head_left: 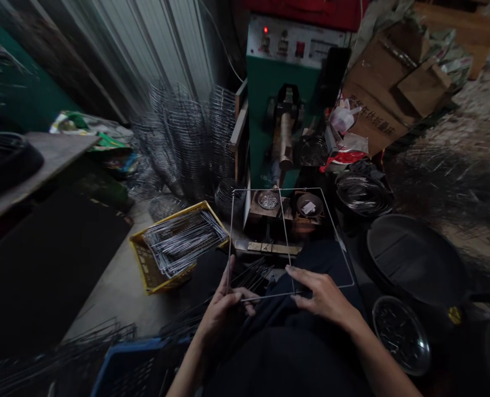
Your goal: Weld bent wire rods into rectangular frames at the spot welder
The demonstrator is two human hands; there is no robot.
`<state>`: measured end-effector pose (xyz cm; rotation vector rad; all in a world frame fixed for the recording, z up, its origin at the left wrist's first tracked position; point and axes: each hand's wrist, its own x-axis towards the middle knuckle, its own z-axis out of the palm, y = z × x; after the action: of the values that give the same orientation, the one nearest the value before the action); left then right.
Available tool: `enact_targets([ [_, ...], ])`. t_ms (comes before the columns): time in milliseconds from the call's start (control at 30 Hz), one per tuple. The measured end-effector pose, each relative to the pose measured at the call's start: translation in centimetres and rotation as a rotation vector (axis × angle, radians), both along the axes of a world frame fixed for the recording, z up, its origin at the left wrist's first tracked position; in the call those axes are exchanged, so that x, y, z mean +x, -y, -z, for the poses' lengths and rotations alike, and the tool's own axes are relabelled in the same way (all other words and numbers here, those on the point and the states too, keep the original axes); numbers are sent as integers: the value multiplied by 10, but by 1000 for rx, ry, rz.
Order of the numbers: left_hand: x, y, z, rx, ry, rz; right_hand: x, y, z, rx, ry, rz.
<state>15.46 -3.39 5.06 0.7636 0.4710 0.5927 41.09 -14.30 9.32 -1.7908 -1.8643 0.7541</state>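
Between my hands, above my lap, is a rectangular wire frame [285, 234] with one crossbar down its middle. My left hand [227, 295] grips the near left corner, the thumb lying along the wire. At the near end of the crossbar, my right hand [321, 292] pinches the frame between thumb and fingers. The frame's far side rises in front of a green machine [255, 121] with a red light lit on its panel. Beyond the far wire, a small dish of metal bits [268, 200] rests on a ledge beside a second dish [316, 212] holding pale pieces.
A yellow crate [147, 286] of bent wires stands on the floor at left. Stacks of wire rings [182, 127] lean behind it. On the right are a large dark round pan [414, 259], a bowl of small parts [420, 361] and a cardboard box [369, 105]. A blue crate [104, 366] sits near.
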Motion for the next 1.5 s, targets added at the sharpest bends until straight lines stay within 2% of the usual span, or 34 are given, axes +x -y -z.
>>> enact_targets([
  [300, 1, -6, 1, 29, -9, -11, 2, -3, 3, -5, -16, 10],
  [500, 3, 2, -6, -53, -7, -71, 3, -5, -3, -26, -60, 15],
  [600, 3, 5, -2, -54, 3, -73, 2, -3, -2, -11, -61, 8],
  [700, 5, -1, 5, 7, 30, -32, 3, -4, 4, 39, -22, 33],
  [767, 13, -15, 9, 51, 44, -32, 9, -13, 8, 94, 38, 66],
  [833, 27, -38, 11, 90, 66, -41, 21, -35, 11, 161, 123, 106],
  [1067, 90, -150, 9, 153, 116, -79, 84, -157, 5, 303, 413, 217],
  [1167, 104, -184, 7, 117, 118, -96, 105, -192, 0, 350, 486, 215],
  [1300, 113, -211, 6, 88, 112, -96, 127, -218, 2, 390, 499, 138],
  [1500, 122, -234, 7, 80, 112, -97, 140, -240, 12, 430, 503, 110],
])
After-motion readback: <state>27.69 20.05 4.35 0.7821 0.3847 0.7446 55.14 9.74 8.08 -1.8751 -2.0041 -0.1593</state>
